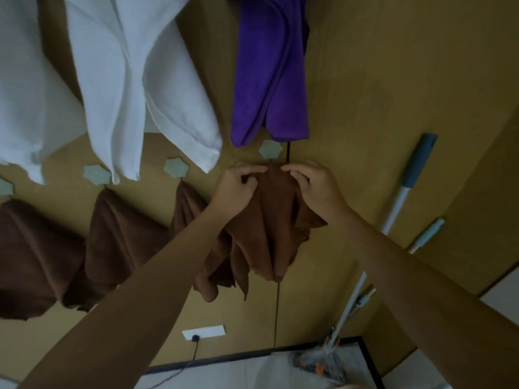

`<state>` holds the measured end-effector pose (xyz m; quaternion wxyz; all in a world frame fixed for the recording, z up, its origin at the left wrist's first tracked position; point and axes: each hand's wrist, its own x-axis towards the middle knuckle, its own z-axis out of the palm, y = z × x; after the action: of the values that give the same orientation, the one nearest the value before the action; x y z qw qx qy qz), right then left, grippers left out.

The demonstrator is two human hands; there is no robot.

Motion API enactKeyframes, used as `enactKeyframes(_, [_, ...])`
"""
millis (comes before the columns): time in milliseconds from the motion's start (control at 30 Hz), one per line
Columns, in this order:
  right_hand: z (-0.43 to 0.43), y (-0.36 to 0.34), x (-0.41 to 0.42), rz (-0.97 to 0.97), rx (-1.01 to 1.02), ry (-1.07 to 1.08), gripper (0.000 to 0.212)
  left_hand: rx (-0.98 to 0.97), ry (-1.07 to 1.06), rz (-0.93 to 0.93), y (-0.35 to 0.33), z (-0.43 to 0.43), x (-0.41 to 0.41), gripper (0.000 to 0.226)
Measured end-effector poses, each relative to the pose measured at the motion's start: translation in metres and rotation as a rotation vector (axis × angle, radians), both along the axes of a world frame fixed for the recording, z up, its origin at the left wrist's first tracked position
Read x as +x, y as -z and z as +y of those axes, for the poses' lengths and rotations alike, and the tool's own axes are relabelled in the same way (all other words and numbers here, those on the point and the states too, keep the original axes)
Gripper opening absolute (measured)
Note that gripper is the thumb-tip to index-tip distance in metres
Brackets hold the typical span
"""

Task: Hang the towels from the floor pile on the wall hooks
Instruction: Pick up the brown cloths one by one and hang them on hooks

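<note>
Brown towel (269, 220) – purple towel (269, 80)

Wall (393, 80): ochre wood-look panels, fills most of view. Dark vertical seam (277, 304) at 6 o'clock. White socket plate (210, 331) low on wall, 6 to 7 o'clock; black plug (195, 337) in it, cable (192, 357) running down across black skirting strip (224, 359). Pale floor (224, 374) along bottom edge. Two long handles lean on wall: taller handle (415, 169) with blue-grey grip at 3 o'clock, shorter handle (428, 234) at 4 o'clock. Light dim, flat.

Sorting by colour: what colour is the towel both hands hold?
The towel is brown; head view.
</note>
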<state>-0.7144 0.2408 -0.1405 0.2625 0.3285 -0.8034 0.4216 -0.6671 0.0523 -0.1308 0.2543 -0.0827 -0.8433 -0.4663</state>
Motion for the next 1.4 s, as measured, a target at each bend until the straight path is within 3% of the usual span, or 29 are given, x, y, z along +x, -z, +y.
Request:
enactKeyframes(133, [-0.01,0.0,-0.014,0.014,-0.025,-0.007,0.026,0.065,-0.101,-0.012,-0.003,0.005,-0.012,0.038])
enactKeyframes(300, [-0.022,0.002,-0.028,-0.004,0.01,0.024,0.028,0.0,-0.163,-0.014,-0.005,0.006,-0.022,0.037])
enactKeyframes(467, [-0.025,0.014,-0.034,-0.023,0.091,0.041,0.031,-0.219,-0.288,-0.009,0.003,0.013,-0.025,0.032])
enactKeyframes(633, [-0.024,0.019,-0.03,-0.16,0.05,0.015,0.035,-0.271,-0.281,-0.1,0.015,0.02,-0.022,0.031])
enactKeyframes(800, [-0.018,0.02,-0.026,-0.273,0.059,-0.059,0.037,-0.429,-0.232,-0.07,0.027,0.017,-0.022,0.047])
enactKeyframes(900, [-0.017,0.023,-0.028,-0.075,0.146,0.045,0.041,-0.648,-0.355,0.002,0.032,0.016,-0.024,0.044])
enactKeyframes(1000, [-0.02,0.026,-0.031,0.185,0.22,0.235,0.029,-0.81,-0.445,0.091,0.032,0.023,-0.023,0.034])
enactKeyframes(1067, [-0.024,0.026,-0.031,0.232,0.255,0.297,0.022,-0.733,-0.36,0.091,0.032,0.027,-0.025,0.035])
enactKeyframes(1133, [-0.026,0.026,-0.028,0.172,0.282,0.273,0.021,-0.529,-0.309,-0.024,0.03,0.033,-0.025,0.03])
enactKeyframes(1300, [-0.029,0.027,-0.019,-0.365,0.137,0.069,0.02,-0.066,-0.15,-0.203,0.032,0.046,-0.022,0.025])
enactKeyframes(1400, [-0.026,0.03,-0.016,-0.445,0.161,0.047,0.021,-0.022,-0.093,-0.408,0.028,0.044,-0.02,0.028])
